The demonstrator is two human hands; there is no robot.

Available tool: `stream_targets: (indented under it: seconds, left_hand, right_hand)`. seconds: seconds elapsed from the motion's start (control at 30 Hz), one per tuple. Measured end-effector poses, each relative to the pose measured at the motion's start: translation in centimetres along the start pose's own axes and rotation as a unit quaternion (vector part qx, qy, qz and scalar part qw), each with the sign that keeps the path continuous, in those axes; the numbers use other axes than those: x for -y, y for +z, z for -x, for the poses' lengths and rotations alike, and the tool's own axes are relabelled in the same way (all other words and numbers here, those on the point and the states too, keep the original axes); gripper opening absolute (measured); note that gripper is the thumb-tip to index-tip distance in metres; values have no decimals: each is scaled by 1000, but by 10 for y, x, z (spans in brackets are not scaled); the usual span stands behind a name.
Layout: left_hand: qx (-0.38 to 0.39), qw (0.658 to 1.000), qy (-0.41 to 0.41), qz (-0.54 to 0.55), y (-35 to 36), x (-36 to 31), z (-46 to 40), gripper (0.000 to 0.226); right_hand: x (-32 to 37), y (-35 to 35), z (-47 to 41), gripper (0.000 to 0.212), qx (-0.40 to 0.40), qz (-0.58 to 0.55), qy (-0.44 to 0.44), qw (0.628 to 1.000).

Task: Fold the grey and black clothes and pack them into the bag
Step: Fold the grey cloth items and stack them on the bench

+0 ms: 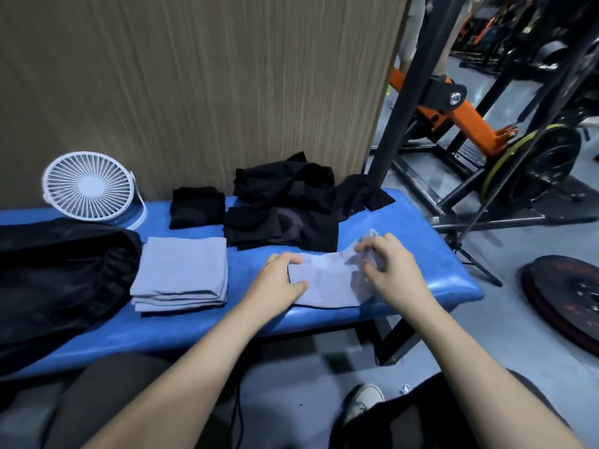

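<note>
At the near edge of the blue padded tabletop, both hands work one grey garment, which lies flat right of centre. The left hand rests on the garment's left end with fingers extended and lightly spread, pressing the cloth down; this appears to anchor it so the fold line does not shift. The right hand has its fingers curled round the raised right end of the cloth, pinching it clear of the surface, probably to carry that end over toward the left.

To the left, beside the garment but apart from it, a stack of folded grey cloths sits squared up, likely staged for packing. Just left of the stack lies the black bag, its gathered opening facing the stack, which keeps the transfer short.

Farther back, a small folded black item lies left of a loose pile of black clothes, not yet folded. At the far left stands a white desk fan, against the wooden wall panel.
</note>
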State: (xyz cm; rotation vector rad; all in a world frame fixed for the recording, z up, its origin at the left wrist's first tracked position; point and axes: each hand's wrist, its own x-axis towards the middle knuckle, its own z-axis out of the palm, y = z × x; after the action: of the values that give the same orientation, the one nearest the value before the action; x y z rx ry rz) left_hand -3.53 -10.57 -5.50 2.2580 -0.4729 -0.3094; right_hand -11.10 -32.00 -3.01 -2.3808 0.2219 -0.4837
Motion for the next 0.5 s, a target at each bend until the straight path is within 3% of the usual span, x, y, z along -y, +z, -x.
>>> stream_targets:
  seconds: [0.13,0.3,0.5]
  left_hand:
    - [3,1000,5,8,-1,0,3,47]
    - [12,1000,-2,9,-3,-1,5,55]
    - [43,994,-6,95,-9,-2,9,78]
  right_hand:
    - [22,18,5,24,46,13,-82,996]
    - [39,43,5,25,119,-13,-115,986]
    - [46,63,7,42,204,-29,-115,972]
